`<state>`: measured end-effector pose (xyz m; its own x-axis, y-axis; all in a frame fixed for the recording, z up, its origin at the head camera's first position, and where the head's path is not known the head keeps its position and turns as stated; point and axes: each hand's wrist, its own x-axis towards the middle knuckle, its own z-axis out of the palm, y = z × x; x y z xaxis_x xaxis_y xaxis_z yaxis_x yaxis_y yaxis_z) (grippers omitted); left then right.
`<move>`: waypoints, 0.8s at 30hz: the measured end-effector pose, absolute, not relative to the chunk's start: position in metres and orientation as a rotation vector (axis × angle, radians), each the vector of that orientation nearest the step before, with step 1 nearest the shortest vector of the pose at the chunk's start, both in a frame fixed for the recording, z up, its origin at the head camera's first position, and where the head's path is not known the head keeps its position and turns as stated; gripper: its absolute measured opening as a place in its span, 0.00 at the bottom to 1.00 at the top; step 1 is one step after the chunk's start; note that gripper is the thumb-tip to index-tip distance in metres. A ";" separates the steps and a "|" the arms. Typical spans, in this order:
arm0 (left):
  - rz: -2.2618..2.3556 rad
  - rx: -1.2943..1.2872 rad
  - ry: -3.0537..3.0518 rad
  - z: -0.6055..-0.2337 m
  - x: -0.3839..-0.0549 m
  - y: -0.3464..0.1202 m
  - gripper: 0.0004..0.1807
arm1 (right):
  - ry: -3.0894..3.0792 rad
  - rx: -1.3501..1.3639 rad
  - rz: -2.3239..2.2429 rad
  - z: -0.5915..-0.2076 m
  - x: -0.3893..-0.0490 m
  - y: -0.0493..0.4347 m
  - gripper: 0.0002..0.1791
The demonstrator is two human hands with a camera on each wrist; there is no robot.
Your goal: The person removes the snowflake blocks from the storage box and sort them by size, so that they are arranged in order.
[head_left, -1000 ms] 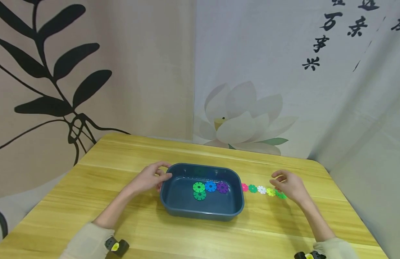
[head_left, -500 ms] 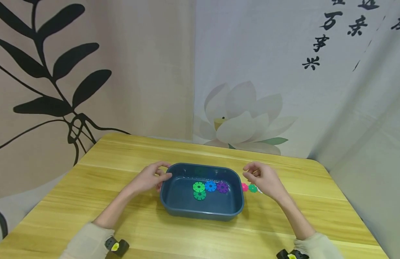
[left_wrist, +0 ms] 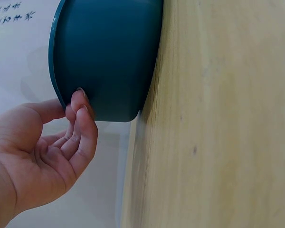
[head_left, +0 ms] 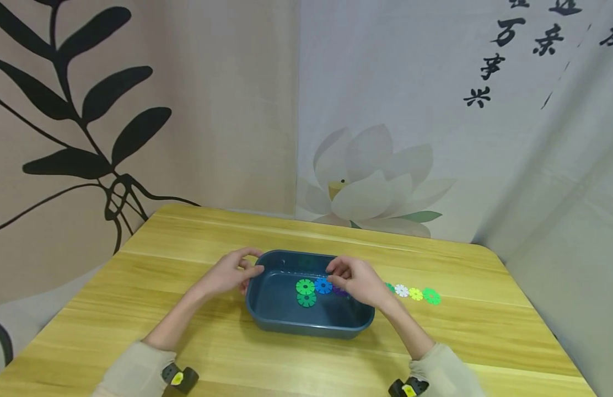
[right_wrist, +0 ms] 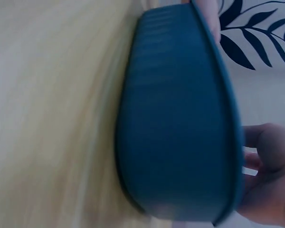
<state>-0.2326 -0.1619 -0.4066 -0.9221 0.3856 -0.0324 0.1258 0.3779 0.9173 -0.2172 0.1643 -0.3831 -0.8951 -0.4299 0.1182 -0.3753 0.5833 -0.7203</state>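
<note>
A dark blue basin (head_left: 311, 329) stands on the table. Inside lie two green snowflake discs (head_left: 305, 299), a blue snowflake disc (head_left: 323, 285) and a purple snowflake disc (head_left: 340, 290), the last partly covered by my right hand. My left hand (head_left: 229, 272) pinches the basin's left rim between thumb and fingers, seen closely in the left wrist view. Over the basin's right side hovers my right hand (head_left: 361, 281), fingers loosely bent, with nothing visible in them. The right wrist view is blurred; the basin wall hides that hand's fingertips.
Right of the basin, a row of discs runs across the wooden table (head_left: 212, 353): a white disc (head_left: 401, 290), a yellow disc (head_left: 415, 294), a green disc (head_left: 431, 296) at the end, and another green one half hidden. Printed curtains (head_left: 227, 110) hang behind the table.
My right hand has moved left from the row's far end, along the row, to above the basin. The end green disc is now uncovered. My left hand has stayed on the rim.
</note>
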 end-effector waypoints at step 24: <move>1.570 0.465 2.398 -0.407 -0.232 -0.161 0.23 | 2.782 -0.769 -0.941 -0.412 -0.231 0.115 0.19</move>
<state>-0.2325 -0.1613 -0.4066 -0.9212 0.3883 -0.0236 0.1337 0.3732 0.9181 -0.2312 0.1153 -0.4123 -0.8664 -0.4956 0.0603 -0.4304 0.6803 -0.5933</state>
